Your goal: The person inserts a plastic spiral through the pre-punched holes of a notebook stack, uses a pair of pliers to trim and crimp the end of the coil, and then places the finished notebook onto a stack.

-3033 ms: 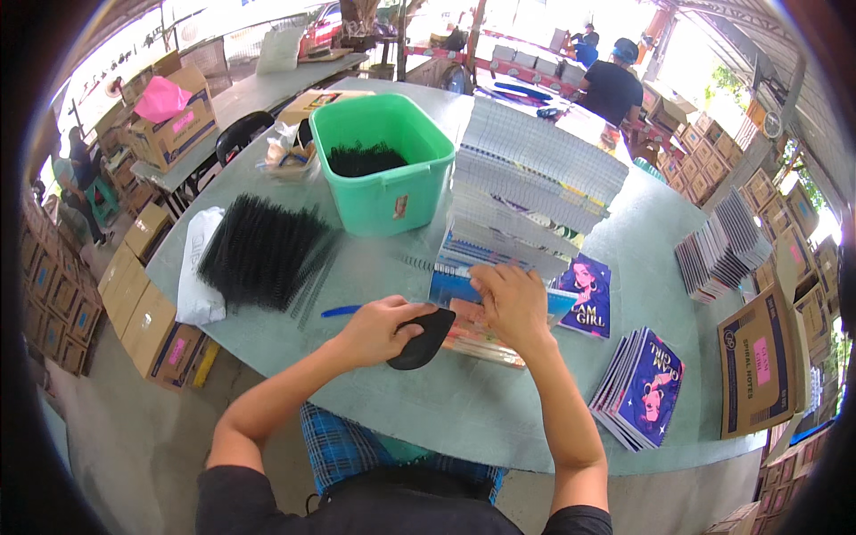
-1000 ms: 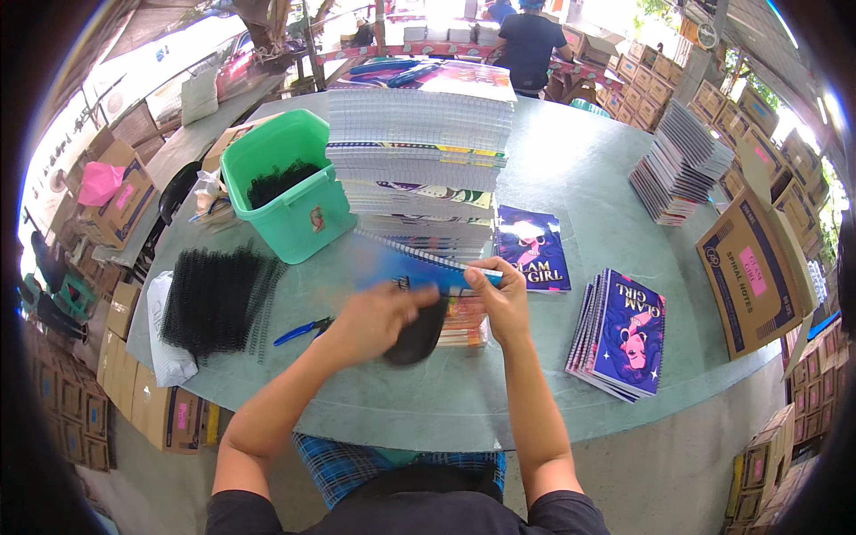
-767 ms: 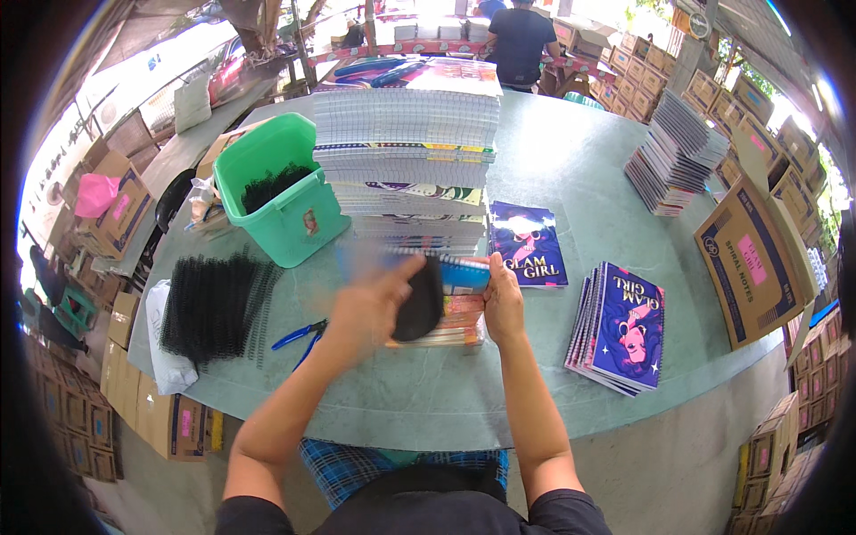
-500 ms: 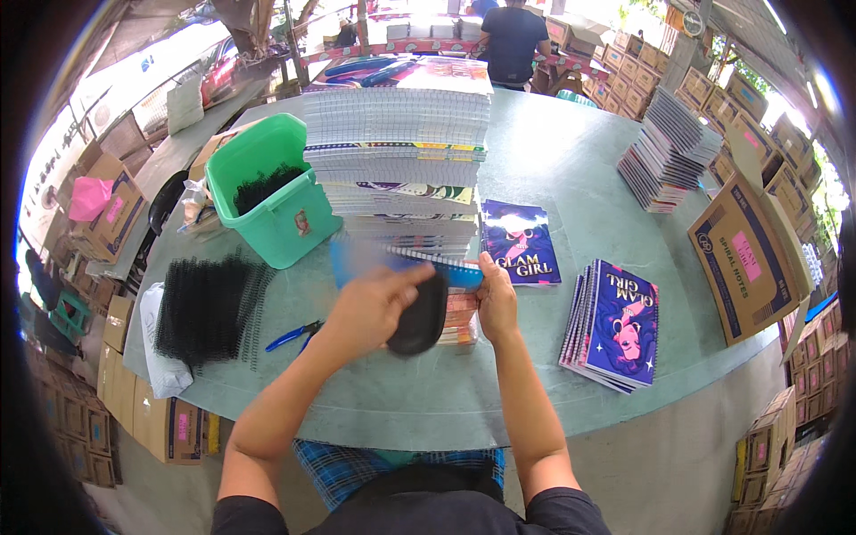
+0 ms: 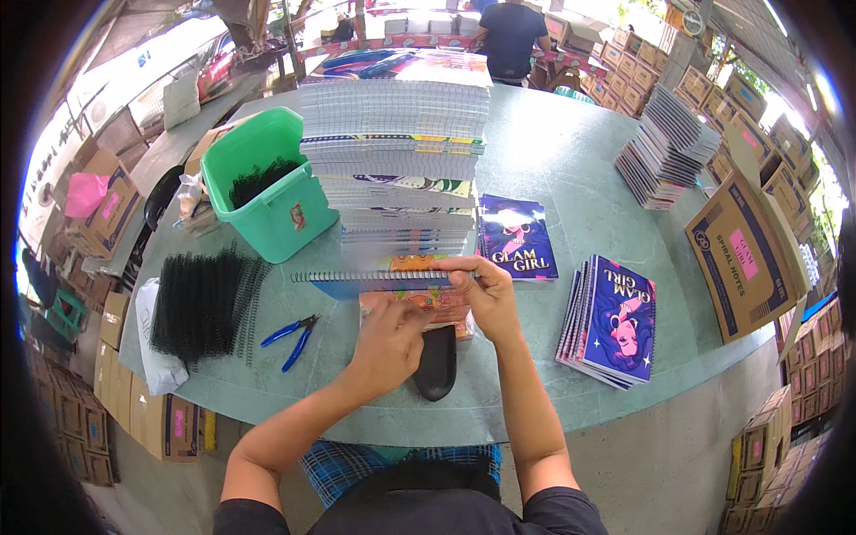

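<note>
A blue-covered notebook (image 5: 348, 286) is held nearly edge-on in front of the tall stack. A black spiral coil (image 5: 392, 275) runs along its upper edge, and a free end sticks out past the left side. My right hand (image 5: 490, 299) pinches the notebook's right end between thumb and fingers. My left hand (image 5: 385, 346) is just below the notebook, fingers bent and apart; whether the fingertips touch it is unclear. A smooth black rounded object (image 5: 436, 366) of unclear kind shows beside my left hand. Blue-handled cutting pliers (image 5: 294, 339) lie on the table to the left.
A tall stack of notebooks (image 5: 392, 111) rises straight ahead. Black coils (image 5: 201, 308) lie at left, near a green bin (image 5: 276, 218) holding more. Purple notebooks (image 5: 615, 321) and a cardboard box (image 5: 744, 259) are at right. Another person (image 5: 513, 40) is at the far side.
My left hand has come down and away from the coil's left end. The notebook is now level, with its coil showing lengthwise. The black object sits lower, and the pliers are uncovered.
</note>
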A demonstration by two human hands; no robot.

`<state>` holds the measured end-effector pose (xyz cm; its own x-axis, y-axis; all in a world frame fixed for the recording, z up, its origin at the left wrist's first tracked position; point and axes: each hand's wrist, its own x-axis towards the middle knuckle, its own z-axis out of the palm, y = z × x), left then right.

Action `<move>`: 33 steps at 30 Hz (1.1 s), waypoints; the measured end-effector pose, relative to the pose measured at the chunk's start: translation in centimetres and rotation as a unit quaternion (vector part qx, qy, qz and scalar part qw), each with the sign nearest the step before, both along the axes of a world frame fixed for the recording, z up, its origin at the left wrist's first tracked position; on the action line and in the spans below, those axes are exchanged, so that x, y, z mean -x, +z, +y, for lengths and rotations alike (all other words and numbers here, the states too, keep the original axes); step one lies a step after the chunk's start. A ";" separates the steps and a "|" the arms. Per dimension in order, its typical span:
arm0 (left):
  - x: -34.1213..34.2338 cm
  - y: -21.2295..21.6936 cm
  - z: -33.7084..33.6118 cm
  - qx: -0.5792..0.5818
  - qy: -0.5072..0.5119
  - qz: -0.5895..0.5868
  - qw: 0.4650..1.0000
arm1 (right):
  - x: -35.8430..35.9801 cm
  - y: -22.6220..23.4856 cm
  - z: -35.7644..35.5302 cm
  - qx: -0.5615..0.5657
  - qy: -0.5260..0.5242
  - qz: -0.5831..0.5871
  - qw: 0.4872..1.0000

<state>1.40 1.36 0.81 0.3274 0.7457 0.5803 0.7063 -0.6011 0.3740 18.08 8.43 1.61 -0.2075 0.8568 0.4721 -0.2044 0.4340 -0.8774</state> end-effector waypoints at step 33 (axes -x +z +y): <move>18.0 -4.8 -2.9 0.353 0.169 0.003 0.920 | 12.0 5.7 2.8 -0.216 -0.018 -0.445 0.869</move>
<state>-16.62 -1.59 -4.01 0.0079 0.9960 -0.0895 0.8111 0.0459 0.5830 6.13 11.27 7.29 -0.6312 0.6537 0.4174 0.4932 0.7536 -0.4346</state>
